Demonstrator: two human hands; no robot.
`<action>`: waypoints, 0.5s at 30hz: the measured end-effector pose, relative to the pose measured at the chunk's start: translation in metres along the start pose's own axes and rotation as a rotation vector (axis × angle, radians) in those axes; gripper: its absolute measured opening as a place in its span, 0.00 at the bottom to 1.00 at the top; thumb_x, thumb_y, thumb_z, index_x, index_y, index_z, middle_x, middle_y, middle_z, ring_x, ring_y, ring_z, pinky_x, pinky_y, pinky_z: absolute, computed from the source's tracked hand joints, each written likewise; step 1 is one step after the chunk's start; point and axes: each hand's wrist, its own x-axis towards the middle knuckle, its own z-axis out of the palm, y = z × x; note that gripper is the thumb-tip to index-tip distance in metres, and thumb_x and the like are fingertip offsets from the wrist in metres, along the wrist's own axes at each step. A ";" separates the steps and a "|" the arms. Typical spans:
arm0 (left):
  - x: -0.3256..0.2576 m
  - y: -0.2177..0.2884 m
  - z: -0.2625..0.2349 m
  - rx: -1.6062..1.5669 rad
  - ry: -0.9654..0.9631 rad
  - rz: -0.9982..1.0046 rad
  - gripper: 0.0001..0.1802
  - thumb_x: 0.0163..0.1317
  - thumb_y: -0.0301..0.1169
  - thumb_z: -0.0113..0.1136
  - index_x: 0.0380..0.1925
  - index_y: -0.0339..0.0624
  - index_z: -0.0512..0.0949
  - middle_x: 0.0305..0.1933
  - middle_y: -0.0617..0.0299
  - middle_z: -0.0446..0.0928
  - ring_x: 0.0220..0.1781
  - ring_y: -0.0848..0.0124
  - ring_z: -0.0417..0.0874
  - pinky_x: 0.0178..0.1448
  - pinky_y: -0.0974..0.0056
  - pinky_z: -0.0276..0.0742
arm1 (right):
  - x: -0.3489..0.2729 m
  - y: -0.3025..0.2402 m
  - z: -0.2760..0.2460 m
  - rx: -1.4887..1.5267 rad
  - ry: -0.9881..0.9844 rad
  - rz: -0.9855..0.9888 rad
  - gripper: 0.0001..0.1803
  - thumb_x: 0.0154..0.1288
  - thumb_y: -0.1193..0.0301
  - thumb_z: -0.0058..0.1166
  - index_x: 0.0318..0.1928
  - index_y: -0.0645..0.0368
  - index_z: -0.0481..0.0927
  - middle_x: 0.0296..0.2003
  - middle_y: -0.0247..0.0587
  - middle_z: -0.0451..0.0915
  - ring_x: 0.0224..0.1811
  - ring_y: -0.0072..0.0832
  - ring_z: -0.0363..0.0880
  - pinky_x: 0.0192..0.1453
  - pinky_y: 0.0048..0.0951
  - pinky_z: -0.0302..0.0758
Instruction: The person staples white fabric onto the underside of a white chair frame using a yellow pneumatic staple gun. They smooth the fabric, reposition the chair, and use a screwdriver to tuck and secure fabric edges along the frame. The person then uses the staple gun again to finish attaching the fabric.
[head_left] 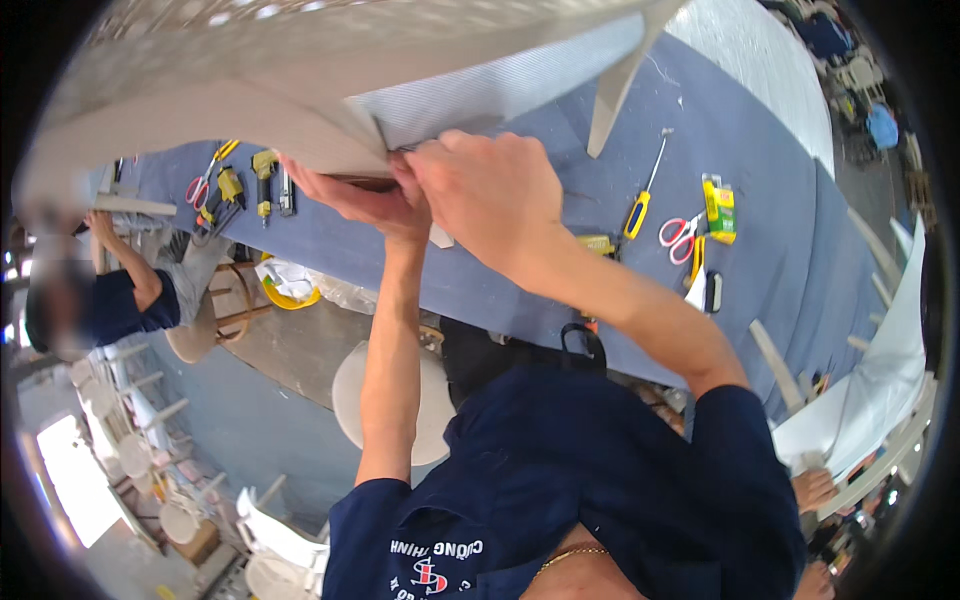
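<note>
Both hands up at fabric-covered panel (pixel 330 90) edge: left hand (pixel 355 195) fingers clamped on fabric, right hand (pixel 480 185) fingers pinched together beside it. Blue table (pixel 780 230) w/ screwdriver (pixel 645 190), scissors (pixel 680 235).

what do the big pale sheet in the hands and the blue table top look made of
Big pale sheet: seemingly woven fabric, matte off-white, with a fine ribbed weave, folding at its edge under the left hand and right hand. Blue table top: probably cloth or felt covering, dull, no shine.

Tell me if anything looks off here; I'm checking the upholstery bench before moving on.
Nothing stands out. Both hands, left and right, pinch the grey fabric at its folded edge. The screwdriver, red scissors and yellow box lie scattered but undamaged on the blue table.
</note>
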 end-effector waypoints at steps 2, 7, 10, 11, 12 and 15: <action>0.000 -0.005 0.001 -0.035 -0.021 -0.007 0.51 0.66 0.49 0.62 0.76 0.29 0.48 0.79 0.37 0.50 0.82 0.34 0.47 0.79 0.31 0.45 | 0.004 0.006 -0.002 0.027 -0.040 -0.011 0.11 0.68 0.63 0.56 0.29 0.53 0.84 0.24 0.39 0.83 0.25 0.41 0.86 0.27 0.40 0.79; 0.004 -0.002 -0.003 -0.029 -0.060 0.039 0.53 0.64 0.48 0.64 0.77 0.30 0.46 0.80 0.36 0.46 0.83 0.35 0.42 0.80 0.32 0.41 | 0.003 0.014 0.003 0.070 0.000 -0.034 0.12 0.68 0.63 0.56 0.29 0.55 0.84 0.24 0.41 0.84 0.26 0.41 0.87 0.29 0.39 0.82; 0.005 -0.005 0.000 -0.019 -0.011 0.056 0.53 0.62 0.48 0.65 0.76 0.30 0.48 0.78 0.37 0.50 0.83 0.36 0.42 0.80 0.33 0.40 | 0.004 0.019 0.004 0.015 0.014 -0.061 0.12 0.69 0.64 0.56 0.29 0.55 0.83 0.25 0.40 0.84 0.26 0.42 0.86 0.27 0.40 0.80; 0.003 -0.004 0.002 -0.039 0.011 0.035 0.53 0.62 0.48 0.66 0.76 0.30 0.49 0.78 0.38 0.52 0.83 0.36 0.43 0.80 0.33 0.41 | 0.003 0.018 0.004 -0.020 0.012 -0.071 0.13 0.70 0.63 0.56 0.30 0.55 0.82 0.25 0.39 0.83 0.25 0.43 0.85 0.26 0.40 0.79; 0.003 -0.003 0.004 -0.058 0.033 0.016 0.53 0.61 0.48 0.66 0.75 0.31 0.50 0.77 0.39 0.53 0.83 0.36 0.43 0.81 0.34 0.41 | 0.002 0.017 0.002 -0.054 0.012 -0.083 0.13 0.71 0.62 0.55 0.30 0.54 0.81 0.25 0.38 0.82 0.24 0.43 0.83 0.25 0.41 0.78; 0.003 -0.007 0.003 -0.075 0.066 0.035 0.51 0.59 0.45 0.67 0.74 0.31 0.52 0.75 0.42 0.56 0.82 0.36 0.45 0.80 0.34 0.43 | -0.005 0.014 -0.010 -0.041 -0.032 -0.044 0.14 0.73 0.61 0.55 0.31 0.55 0.82 0.26 0.38 0.83 0.24 0.44 0.83 0.26 0.42 0.78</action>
